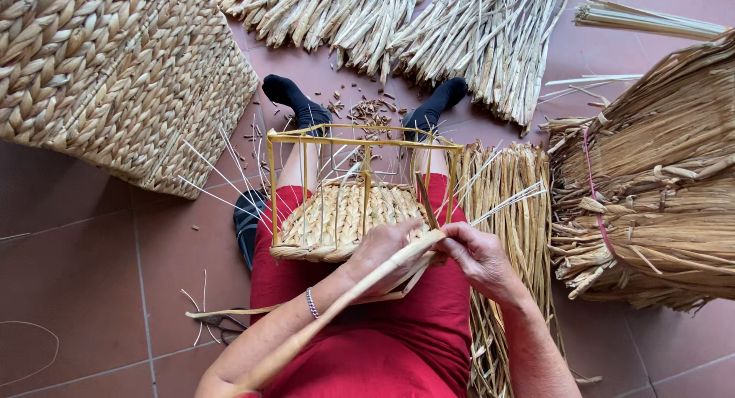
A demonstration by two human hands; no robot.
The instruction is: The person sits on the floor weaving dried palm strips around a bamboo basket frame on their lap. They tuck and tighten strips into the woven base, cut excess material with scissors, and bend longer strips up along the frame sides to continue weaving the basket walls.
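Note:
A half-woven basket on a yellow wire frame rests on my lap, its woven base facing me. My left hand grips the basket's near edge and a long pale straw strand that runs diagonally down over my forearm. My right hand pinches the same strand at its upper end, right beside the frame's corner. I wear a red skirt and black socks.
A large finished woven basket stands at the upper left. Bundles of dried straw lie ahead, at my right side and in a tied heap far right. Scissors and cut scraps lie on the tiled floor.

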